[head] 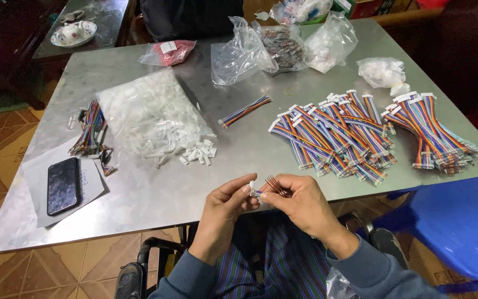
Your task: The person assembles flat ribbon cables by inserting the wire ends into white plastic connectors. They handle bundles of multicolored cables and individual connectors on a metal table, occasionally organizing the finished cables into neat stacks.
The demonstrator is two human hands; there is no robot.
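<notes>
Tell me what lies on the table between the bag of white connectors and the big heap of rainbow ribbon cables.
In the head view, one loose rainbow ribbon cable lies on bare metal between the bag of white connectors and the heap of ribbon cables.

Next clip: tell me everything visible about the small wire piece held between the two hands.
The wire piece is a short bundle of thin multicoloured wires with a small white plastic connector at its left end. The left hand pinches the connector between thumb and fingertips. The right hand grips the wires, whose loose dark ends fan upward above its fingers. The piece is held in the air just off the near edge of the metal table, touching only the hands. Finer detail is too small to tell.
</notes>
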